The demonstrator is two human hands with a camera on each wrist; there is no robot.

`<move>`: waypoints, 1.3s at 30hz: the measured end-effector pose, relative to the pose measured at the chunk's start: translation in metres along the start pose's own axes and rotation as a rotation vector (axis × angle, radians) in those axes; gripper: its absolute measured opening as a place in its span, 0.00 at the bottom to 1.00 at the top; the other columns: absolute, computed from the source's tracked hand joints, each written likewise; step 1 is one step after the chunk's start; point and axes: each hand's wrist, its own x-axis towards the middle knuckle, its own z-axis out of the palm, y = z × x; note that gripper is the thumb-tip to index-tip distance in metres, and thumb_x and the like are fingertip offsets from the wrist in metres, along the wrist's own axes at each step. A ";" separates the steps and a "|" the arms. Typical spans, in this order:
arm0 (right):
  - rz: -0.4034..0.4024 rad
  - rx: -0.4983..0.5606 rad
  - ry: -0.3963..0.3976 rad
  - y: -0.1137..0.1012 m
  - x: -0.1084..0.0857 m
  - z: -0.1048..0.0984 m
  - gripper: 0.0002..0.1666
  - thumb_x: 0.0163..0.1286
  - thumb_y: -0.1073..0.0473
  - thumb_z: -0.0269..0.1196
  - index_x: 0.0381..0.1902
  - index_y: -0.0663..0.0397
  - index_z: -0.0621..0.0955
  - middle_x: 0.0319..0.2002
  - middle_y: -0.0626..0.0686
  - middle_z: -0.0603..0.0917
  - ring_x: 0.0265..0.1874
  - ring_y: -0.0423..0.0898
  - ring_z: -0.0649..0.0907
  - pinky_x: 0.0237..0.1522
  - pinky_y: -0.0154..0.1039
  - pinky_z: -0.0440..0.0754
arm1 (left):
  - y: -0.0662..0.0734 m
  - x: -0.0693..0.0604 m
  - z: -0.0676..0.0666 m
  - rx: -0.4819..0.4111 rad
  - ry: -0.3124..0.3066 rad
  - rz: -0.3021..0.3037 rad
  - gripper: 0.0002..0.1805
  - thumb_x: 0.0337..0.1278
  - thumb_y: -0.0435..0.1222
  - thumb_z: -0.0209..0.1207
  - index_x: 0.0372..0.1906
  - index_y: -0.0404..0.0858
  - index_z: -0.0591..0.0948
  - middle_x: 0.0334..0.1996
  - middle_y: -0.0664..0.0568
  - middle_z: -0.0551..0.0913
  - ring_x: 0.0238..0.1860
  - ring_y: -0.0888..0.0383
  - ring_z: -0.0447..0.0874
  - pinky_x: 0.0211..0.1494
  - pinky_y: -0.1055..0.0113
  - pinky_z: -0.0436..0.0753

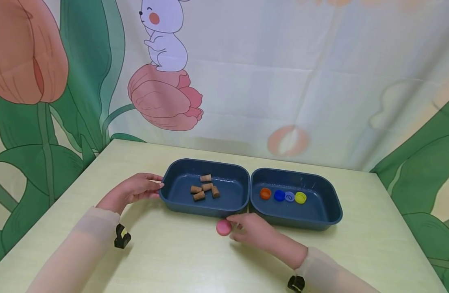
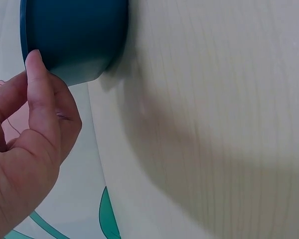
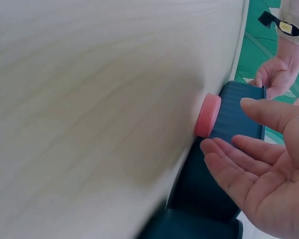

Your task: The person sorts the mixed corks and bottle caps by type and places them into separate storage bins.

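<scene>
My left hand (image 1: 142,188) holds the left end of a dark blue tray (image 1: 224,212), its thumb and fingers at the rim; the tray's outer wall (image 2: 82,35) fills the top of the left wrist view. Several corks (image 1: 207,186) lie inside this tray. A pink bottle cap (image 1: 223,228) is just in front of the tray, near its right corner. Against the cap's edge, in the head view, are fingertips of my right hand (image 1: 255,230). The right wrist view has that hand's thumb and fingers spread apart, with the pink cap (image 3: 208,115) beyond their tips.
A second dark blue tray (image 1: 294,221) stands directly right of the first. In it lie an orange cap (image 1: 265,193), a blue cap (image 1: 279,195), a light purple cap (image 1: 289,197) and a yellow cap (image 1: 300,197). Behind the pale table (image 1: 180,260) hangs a printed curtain (image 1: 246,81).
</scene>
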 end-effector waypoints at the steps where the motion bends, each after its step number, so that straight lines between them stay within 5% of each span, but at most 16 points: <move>1: 0.000 -0.013 0.005 -0.001 0.002 0.001 0.25 0.64 0.64 0.69 0.59 0.66 0.82 0.44 0.59 0.90 0.37 0.48 0.85 0.40 0.35 0.84 | 0.000 0.000 0.000 0.000 0.000 -0.001 0.31 0.77 0.33 0.53 0.75 0.24 0.59 0.32 0.56 0.84 0.30 0.67 0.85 0.41 0.76 0.88; 10: -0.035 -0.136 0.057 -0.006 0.009 0.007 0.21 0.63 0.65 0.70 0.54 0.66 0.84 0.43 0.59 0.91 0.33 0.47 0.83 0.42 0.39 0.87 | -0.002 0.002 -0.002 -0.004 -0.011 0.020 0.30 0.77 0.33 0.53 0.74 0.23 0.60 0.33 0.56 0.85 0.30 0.67 0.85 0.41 0.76 0.88; 20: 0.002 -0.167 0.032 -0.007 0.014 0.011 0.23 0.63 0.62 0.72 0.54 0.65 0.84 0.39 0.57 0.90 0.28 0.42 0.77 0.32 0.33 0.76 | -0.001 0.001 -0.001 0.001 -0.002 0.022 0.30 0.76 0.33 0.54 0.74 0.23 0.60 0.32 0.56 0.84 0.30 0.67 0.85 0.42 0.76 0.88; 28: 0.026 -0.221 0.005 -0.010 0.016 0.013 0.24 0.62 0.60 0.73 0.55 0.63 0.85 0.41 0.56 0.91 0.31 0.46 0.83 0.36 0.37 0.83 | -0.003 0.002 -0.002 0.005 -0.015 0.044 0.29 0.77 0.32 0.53 0.73 0.22 0.60 0.34 0.57 0.84 0.32 0.68 0.85 0.43 0.76 0.88; 39: -0.003 -0.285 0.016 -0.015 0.018 0.014 0.13 0.61 0.60 0.74 0.42 0.57 0.85 0.31 0.51 0.87 0.28 0.44 0.80 0.31 0.35 0.78 | -0.003 0.002 -0.002 0.008 -0.012 0.042 0.28 0.77 0.33 0.53 0.72 0.22 0.62 0.34 0.57 0.85 0.33 0.68 0.85 0.45 0.75 0.88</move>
